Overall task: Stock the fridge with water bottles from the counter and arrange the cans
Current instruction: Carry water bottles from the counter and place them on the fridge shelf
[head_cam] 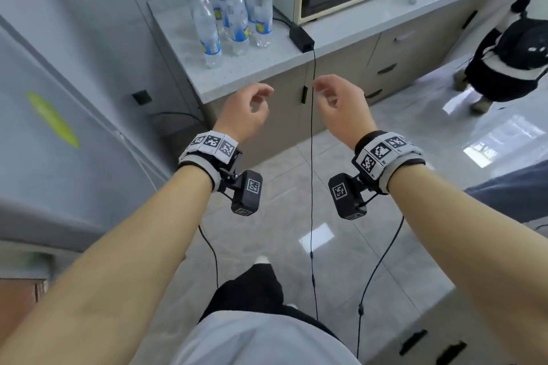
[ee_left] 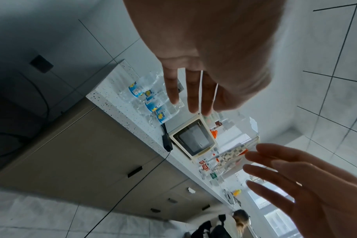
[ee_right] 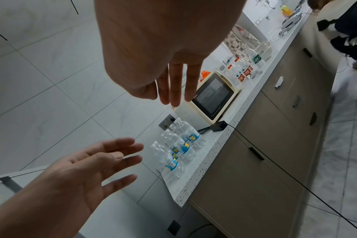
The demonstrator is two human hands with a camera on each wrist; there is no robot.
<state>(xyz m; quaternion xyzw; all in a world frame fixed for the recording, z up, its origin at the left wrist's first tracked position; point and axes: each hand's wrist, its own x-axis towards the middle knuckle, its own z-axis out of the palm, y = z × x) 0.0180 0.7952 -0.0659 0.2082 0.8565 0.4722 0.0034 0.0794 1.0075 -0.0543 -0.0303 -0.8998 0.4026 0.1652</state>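
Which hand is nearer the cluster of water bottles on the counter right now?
Left. The left hand hangs open just off the counter's front edge, below the water bottles. The right hand is farther right, before the cabinet, also empty.

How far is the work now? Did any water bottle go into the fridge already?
Nothing looks done yet. The water bottles stand grouped on the counter, and the fridge is closed. In hand: nothing; the left hand and right hand are empty. Left: moving the bottles and arranging the cans, which are not in view.
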